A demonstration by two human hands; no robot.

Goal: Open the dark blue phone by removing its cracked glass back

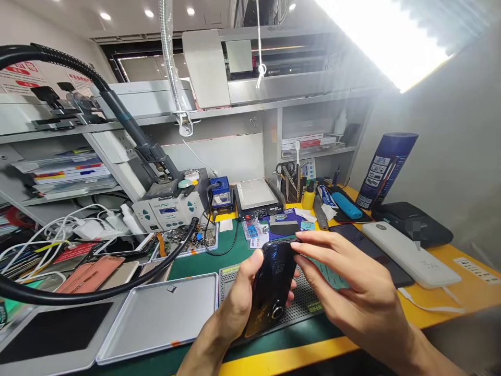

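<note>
A black smartphone (273, 284) with a glossy surface and a round ring near its lower end is tilted upright in front of me. My left hand (237, 297) is closed around it, the thumb along its left edge and fingertips showing past the right edge. At the phone's upper right corner, the thumb and fingers of my right hand (352, 287) close in a pinch on the edge. Whether anything small sits between those fingertips is hidden. Beneath the phone lies a grey perforated mat (307, 298) on the green work mat (188, 267).
To the left are a shallow metal tray (164, 318), a tablet (58, 326) and a black hose (97, 295) looping low. A hot-air station (172, 209) and a heating plate (256, 196) stand behind. On the right lie a white power bank (410, 253) and a dark phone (366, 250).
</note>
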